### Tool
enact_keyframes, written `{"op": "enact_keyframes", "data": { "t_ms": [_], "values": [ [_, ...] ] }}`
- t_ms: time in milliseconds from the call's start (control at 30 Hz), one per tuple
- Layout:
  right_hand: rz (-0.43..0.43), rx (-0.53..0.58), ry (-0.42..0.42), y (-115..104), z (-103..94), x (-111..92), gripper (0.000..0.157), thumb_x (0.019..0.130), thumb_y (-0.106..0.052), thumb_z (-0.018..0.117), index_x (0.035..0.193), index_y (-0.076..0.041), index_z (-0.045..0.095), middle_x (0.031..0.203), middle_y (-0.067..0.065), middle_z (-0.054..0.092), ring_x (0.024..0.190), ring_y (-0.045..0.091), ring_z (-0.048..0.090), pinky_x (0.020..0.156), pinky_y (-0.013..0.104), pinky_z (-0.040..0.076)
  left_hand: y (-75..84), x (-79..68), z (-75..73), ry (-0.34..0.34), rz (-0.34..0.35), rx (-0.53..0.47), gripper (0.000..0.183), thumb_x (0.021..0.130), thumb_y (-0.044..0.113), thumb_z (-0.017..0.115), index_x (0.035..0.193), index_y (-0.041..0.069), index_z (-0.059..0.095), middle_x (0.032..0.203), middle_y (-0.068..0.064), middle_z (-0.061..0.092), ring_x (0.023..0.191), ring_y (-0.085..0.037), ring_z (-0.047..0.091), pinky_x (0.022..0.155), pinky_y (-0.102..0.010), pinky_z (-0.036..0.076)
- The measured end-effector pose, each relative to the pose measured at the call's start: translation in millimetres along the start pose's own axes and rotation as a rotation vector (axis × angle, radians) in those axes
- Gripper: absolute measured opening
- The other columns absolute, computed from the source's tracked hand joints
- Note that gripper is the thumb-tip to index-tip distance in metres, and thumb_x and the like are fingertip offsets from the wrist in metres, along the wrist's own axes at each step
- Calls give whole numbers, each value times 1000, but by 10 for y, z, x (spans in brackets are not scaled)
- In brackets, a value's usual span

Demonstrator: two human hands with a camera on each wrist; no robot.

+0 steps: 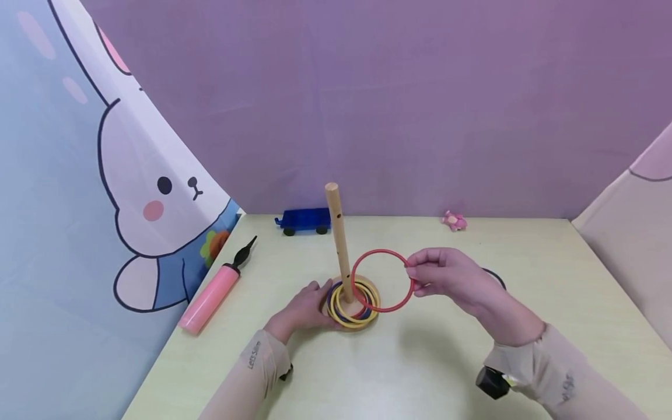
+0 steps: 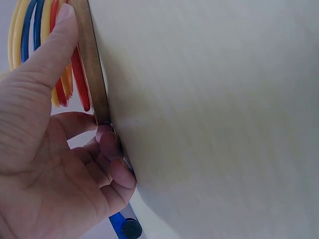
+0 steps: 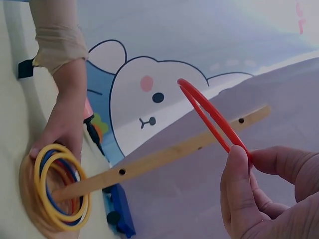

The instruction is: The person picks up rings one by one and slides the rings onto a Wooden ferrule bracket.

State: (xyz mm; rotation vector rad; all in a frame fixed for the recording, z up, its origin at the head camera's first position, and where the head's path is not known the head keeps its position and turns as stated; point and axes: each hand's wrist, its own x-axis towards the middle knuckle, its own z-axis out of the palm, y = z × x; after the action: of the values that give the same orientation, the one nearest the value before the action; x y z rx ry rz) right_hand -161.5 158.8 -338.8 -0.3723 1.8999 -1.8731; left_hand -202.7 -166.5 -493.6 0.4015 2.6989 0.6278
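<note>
A wooden ring-toss stand has an upright peg and a round base. Yellow, blue and red rings lie stacked around the foot of the peg. My left hand grips the base by its left edge; in the left wrist view, the thumb lies over the rim and the fingers curl at the edge against the table. Between thumb and fingers, my right hand pinches a single red ring. That ring is raised just right of the peg, overlapping the lower peg and stack in the head view.
On the left lies a pink hand pump with a black nozzle. A blue toy wagon stands behind the peg at the table's back edge. Further right sits a small pink toy figure. A purple cloth hangs behind the table.
</note>
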Motion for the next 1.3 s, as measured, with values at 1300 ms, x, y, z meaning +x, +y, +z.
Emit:
{"op": "enact_keyframes", "data": {
  "t_ms": [1300],
  "values": [
    [-184, 222, 119, -874, 545, 434, 15, 94, 0, 61, 108, 6, 57, 86, 8, 63, 72, 17, 65, 76, 32, 56, 25, -22, -6, 9, -3, 1, 114, 64, 60, 83, 155, 21, 27, 110, -3, 48, 98, -19, 47, 89, -41, 44]
  ]
}}
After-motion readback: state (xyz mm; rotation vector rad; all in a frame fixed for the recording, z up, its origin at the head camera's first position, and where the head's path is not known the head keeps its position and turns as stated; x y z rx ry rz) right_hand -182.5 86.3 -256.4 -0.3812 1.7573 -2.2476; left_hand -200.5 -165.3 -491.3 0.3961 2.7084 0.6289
